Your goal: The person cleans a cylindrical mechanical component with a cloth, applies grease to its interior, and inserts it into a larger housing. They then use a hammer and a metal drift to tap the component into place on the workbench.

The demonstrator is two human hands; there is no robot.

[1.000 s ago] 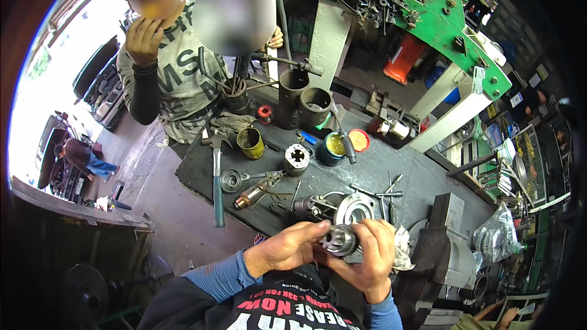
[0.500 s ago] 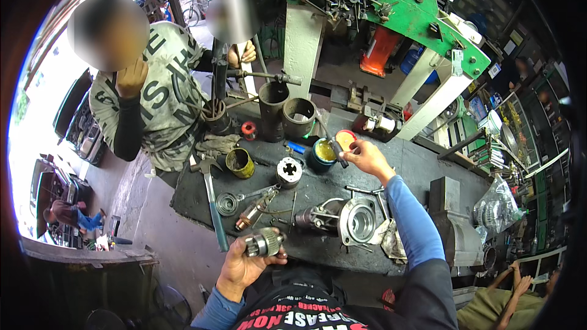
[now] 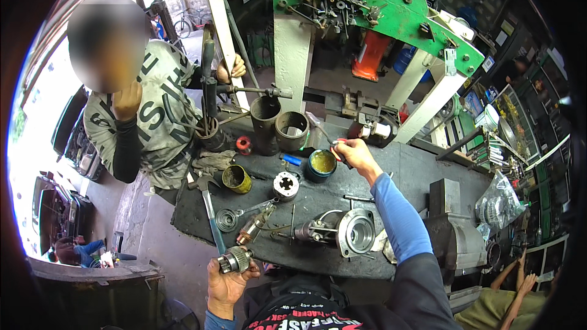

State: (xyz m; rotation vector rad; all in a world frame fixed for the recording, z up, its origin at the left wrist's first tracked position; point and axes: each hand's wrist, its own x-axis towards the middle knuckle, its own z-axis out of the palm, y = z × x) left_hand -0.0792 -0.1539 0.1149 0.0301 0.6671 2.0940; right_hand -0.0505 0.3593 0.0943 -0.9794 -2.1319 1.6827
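Observation:
My left hand (image 3: 226, 287), low at the bench's near edge, grips a metal pinion gear assembly (image 3: 235, 261) with toothed ends. My right arm reaches over the bench. In my right hand (image 3: 359, 157) is a thin tool (image 3: 324, 131) with a dark handle and a paler far end; its exact kind is unclear. Just left of that hand stands a dark tub of yellowish grease (image 3: 322, 162). A bit of red shows beside my fingers, mostly hidden. Nearer me lie a flanged metal housing (image 3: 356, 233) and a round slotted metal part (image 3: 285, 186).
A hammer (image 3: 212, 217), a yellow can (image 3: 236, 178) and a blue cylinder (image 3: 291, 159) are on the dark bench (image 3: 324, 258). Upright metal pipes (image 3: 291, 132) stand behind. A co-worker (image 3: 153, 104) stands at the left. A green press frame (image 3: 397, 9) rises beyond.
My left hand has shifted left and a little down with the pinion gear assembly. My right hand has moved slightly and now covers most of the red lid. The view has shifted somewhat.

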